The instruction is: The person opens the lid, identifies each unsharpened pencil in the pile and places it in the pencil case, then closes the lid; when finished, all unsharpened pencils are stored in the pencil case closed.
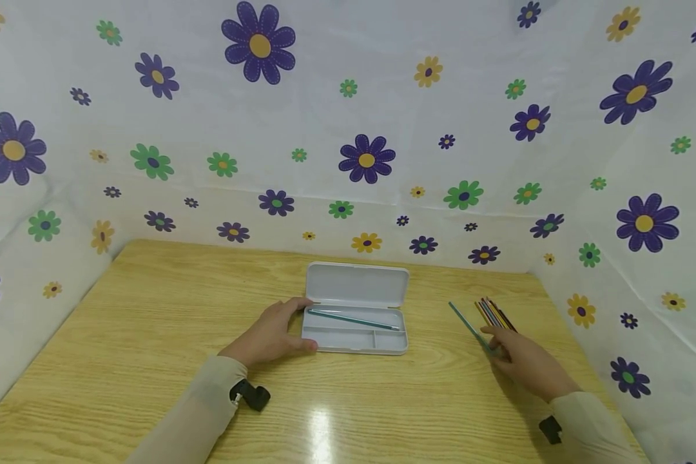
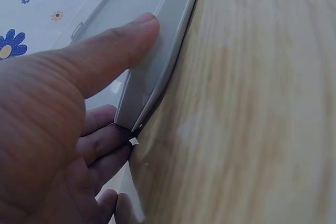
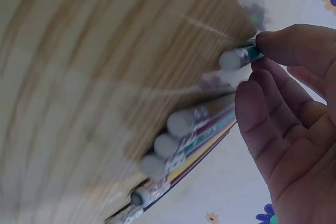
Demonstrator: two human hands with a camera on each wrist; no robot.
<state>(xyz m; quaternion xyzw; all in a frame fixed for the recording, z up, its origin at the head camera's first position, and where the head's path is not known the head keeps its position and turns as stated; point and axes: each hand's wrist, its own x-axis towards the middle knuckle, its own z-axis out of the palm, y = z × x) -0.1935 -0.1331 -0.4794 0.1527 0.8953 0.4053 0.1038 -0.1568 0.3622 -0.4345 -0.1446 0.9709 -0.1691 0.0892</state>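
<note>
A white pencil case (image 1: 341, 339) lies open on the table, its lid (image 1: 356, 285) tilted back. One teal pencil (image 1: 354, 319) rests in the long rear compartment. At the case's left end, my left hand (image 1: 271, 335) holds it, with the thumb at the front side and the fingers toward the back. To the right, my right hand (image 1: 528, 362) pinches another teal pencil (image 1: 463, 318) between thumb and forefinger. The right wrist view shows this pencil's white eraser (image 3: 231, 60). Close beside that hand lies a bunch of pencils (image 1: 492, 313) in several colours.
The wood-grain table (image 1: 151, 309) is bordered at the back and both sides by a white cloth (image 1: 301, 116) printed with flowers. Dark wrist cameras (image 1: 251, 394) are strapped over the sleeves. Two shallow compartments line the case's front.
</note>
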